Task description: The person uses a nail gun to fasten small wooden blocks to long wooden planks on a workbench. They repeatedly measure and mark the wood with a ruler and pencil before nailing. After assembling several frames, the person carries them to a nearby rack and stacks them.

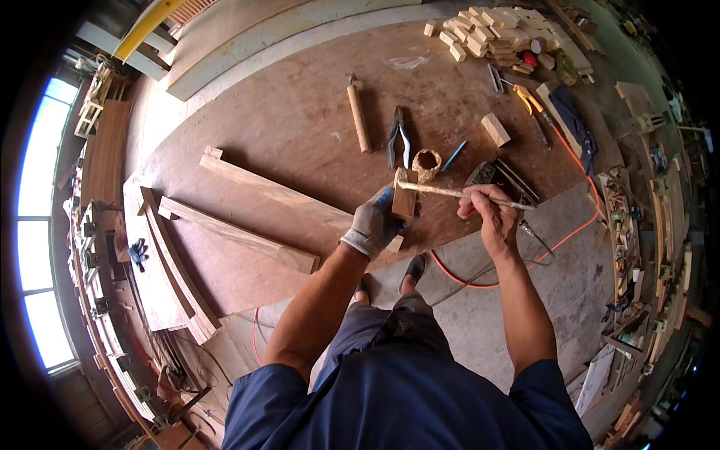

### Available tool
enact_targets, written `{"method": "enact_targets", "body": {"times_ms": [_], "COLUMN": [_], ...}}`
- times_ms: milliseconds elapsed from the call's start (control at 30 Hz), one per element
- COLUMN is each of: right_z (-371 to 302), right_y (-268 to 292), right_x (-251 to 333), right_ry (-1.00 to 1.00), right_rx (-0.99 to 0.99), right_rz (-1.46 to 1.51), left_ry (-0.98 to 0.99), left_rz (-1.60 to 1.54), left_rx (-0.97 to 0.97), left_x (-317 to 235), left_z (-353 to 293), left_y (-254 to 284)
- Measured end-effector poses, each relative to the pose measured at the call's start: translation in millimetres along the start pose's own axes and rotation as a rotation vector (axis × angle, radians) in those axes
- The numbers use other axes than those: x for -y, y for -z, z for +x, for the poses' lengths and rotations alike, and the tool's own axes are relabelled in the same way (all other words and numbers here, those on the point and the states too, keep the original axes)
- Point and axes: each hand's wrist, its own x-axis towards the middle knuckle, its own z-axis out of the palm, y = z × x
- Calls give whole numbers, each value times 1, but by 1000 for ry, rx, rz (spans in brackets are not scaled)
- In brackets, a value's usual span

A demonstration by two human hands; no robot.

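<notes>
Gloved left hand (373, 223) grasping wooden block (404, 202); right hand (491, 217) pinching thin stick (444, 191), far tip at block's upper end. Just beyond left hand, crusted pot (428, 174), pliers (398, 135); left of it, long wooden pieces (277, 190) on counter (300, 120).

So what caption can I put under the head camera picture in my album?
A gloved left hand holds a wooden block while the bare right hand holds a thin stick at its top.

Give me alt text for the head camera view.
A gloved left hand grips a wooden block; the bare right hand holds a slender stick, its tip at the block. Pliers and wooden strips lie on the worktable.
</notes>
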Motion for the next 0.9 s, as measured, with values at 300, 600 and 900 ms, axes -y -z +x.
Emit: {"method": "enact_targets", "body": {"times_ms": [300,600,900], "right_z": [-24,72,105], "right_y": [-4,4,-10], "right_x": [23,-28,-83], "right_ry": [28,55,-64], "right_rx": [150,-90,-45], "right_rz": [-84,-448,-428], "left_ry": [-79,-98,-57], "left_rz": [70,104,-16], "left_rx": [-112,28,-10], "left_x": [-2,4,3], "left_z": [0,-3,-6], "left_y": [1,4,14]}}
